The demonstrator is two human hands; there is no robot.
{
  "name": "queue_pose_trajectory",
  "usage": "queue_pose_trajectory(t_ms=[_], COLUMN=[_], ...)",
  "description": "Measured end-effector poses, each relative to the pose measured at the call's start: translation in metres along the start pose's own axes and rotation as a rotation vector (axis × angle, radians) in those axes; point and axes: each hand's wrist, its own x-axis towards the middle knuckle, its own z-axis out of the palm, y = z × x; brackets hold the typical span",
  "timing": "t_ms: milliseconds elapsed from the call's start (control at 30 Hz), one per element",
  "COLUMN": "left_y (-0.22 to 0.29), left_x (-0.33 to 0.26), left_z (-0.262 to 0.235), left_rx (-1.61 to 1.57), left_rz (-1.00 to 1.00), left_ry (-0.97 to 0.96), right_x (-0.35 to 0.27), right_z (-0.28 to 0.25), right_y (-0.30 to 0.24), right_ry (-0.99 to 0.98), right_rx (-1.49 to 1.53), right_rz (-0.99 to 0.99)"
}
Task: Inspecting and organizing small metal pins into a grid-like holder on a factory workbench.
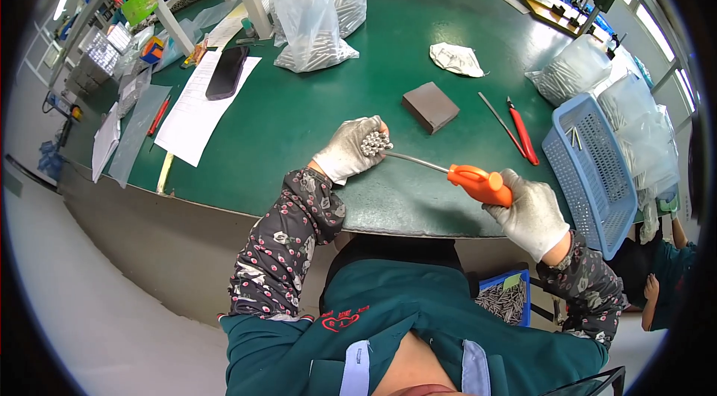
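My left hand (354,149), in a whitish work glove, is closed round a bundle of small metal pins (376,143). Their ends face right, packed together. My gloved right hand (531,214) grips an orange air blow gun (479,184) near the table's front edge. From it a thin metal nozzle (418,161) points left, its tip at the pin ends; whether it touches them I cannot tell. Beyond my hands lies a brown-grey block (431,107). A thin metal rod (502,123) and red-handled cutters (524,134) lie to its right.
A blue basket (590,172) stands right, beside bags of metal pins (567,71). More filled bags (317,48) stand at the back. A phone (227,73) rests on paper sheets (202,116) at left. A white cloth (456,60) lies beyond the block. A blue bin (529,293) is below the table.
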Motion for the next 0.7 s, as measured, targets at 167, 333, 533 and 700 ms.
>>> queue_pose_trajectory(t_ms=[167,333,533,700], left_y=[0.000,0.003,0.007,0.007], left_x=[0.000,0.001,-0.001,-0.002], left_z=[-0.002,0.000,-0.001,-0.002], left_rx=[0.010,-0.038,-0.056,-0.016], left_rz=[-0.021,-0.058,-0.082,-0.071], left_ry=[-0.016,-0.017,-0.025,-0.011], right_x=[0.000,0.004,0.010,0.015], right_z=[0.004,0.003,0.004,0.005], right_y=[0.004,0.006,-0.001,0.003], right_ry=[0.033,0.013,0.002,0.084], right_rx=[0.010,0.002,-0.014,0.008], right_rz=[-0.080,-0.050,-0.053,-0.059])
